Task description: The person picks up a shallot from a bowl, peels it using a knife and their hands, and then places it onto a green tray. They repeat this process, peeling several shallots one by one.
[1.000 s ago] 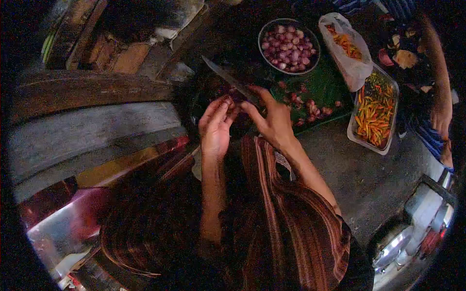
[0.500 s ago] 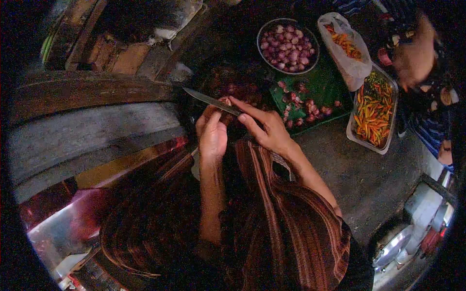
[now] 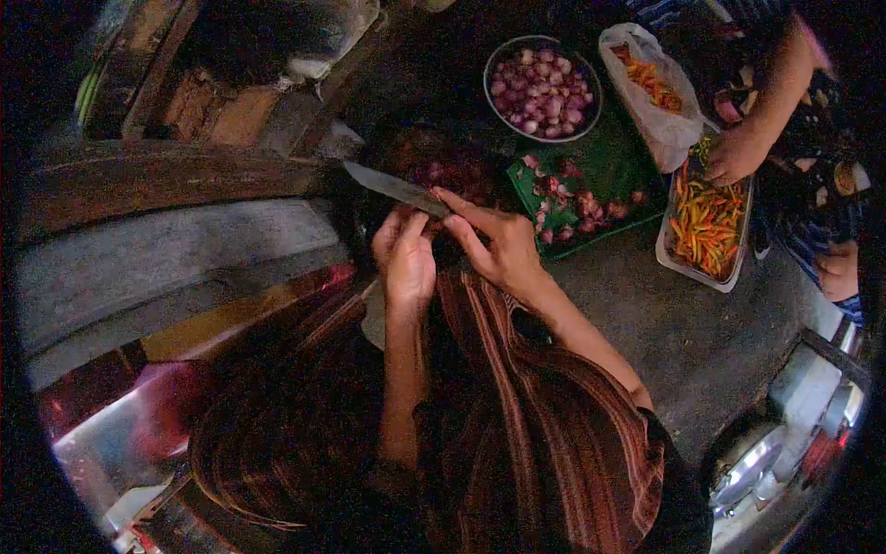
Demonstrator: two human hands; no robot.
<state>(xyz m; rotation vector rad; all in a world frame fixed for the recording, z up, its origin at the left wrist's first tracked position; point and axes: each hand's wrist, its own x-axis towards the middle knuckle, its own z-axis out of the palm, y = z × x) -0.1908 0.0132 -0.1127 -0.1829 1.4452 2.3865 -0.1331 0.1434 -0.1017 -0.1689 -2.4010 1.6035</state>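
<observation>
My right hand (image 3: 503, 247) grips a knife (image 3: 386, 185) by its handle end, index finger stretched along it. The blade points to the upper left. Just below the blade, my left hand (image 3: 406, 254) is closed, its fingertips pinched close to the knife. Whatever is between those fingers is too small and hidden to make out. Beyond my hands lies a dark, blurred area with a few purplish shallots (image 3: 438, 173). To the right, a green tray (image 3: 604, 171) bears shallots and peelings (image 3: 586, 210). A metal bowl (image 3: 600, 102) full of shallots (image 3: 543, 92) stands at the tray's far side.
Another person's hand (image 3: 736, 155) reaches into a clear plastic container (image 3: 666, 247) of orange and green chillies (image 3: 706, 226). A plastic bag (image 3: 681, 138) with orange chillies lies beside it. Metal pans (image 3: 752, 471) sit at the lower right. A wooden ledge (image 3: 185, 175) runs along the left.
The other person's hand has come down into the chilli container. My hands and the knife have shifted only slightly, and the small pale piece glimpsed at the blade is no longer distinct.
</observation>
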